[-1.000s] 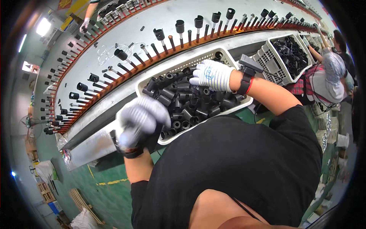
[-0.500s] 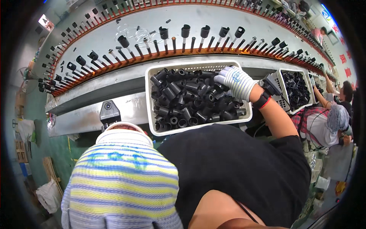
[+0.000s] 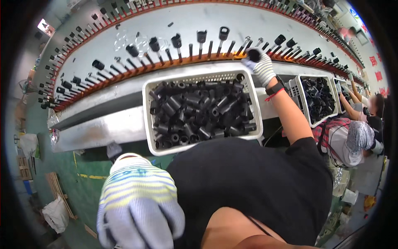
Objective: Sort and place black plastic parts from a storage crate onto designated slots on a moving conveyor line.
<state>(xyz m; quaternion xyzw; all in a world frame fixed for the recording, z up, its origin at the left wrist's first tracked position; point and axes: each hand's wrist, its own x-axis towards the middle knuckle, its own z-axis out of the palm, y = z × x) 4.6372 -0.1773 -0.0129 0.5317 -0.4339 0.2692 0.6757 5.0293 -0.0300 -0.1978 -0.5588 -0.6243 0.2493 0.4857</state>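
Note:
My right hand (image 3: 261, 68), in a white striped knit glove, closes around a short black tube-shaped part (image 3: 253, 54) and holds it up at the row of upright pins. The tube's dark open end shows; its lower end is hidden by the fingers. A white plastic basket (image 3: 146, 112) is heaped with loose black tubular parts (image 3: 192, 99). Close to the camera at the lower left, my left hand (image 3: 141, 203), gloved in white with yellow and blue stripes, points downward with its fingers apart. Nothing shows in it. Behind its cuff is a small dark device (image 3: 113, 149).
An orange-brown rail (image 3: 166, 61) carries several upright pins, some topped with black cups (image 3: 201, 36). A metal ledge (image 3: 99, 128) runs below it. To the right stands a second basket (image 3: 309, 116) of black parts, beside other workers (image 3: 352, 137). Wooden pieces (image 3: 58, 189) lean at left.
My right hand has risen from the basket to the rail and now shows a black tube in it. My left hand has drawn lower. The basket appears shifted left, and the pins' positions differ.

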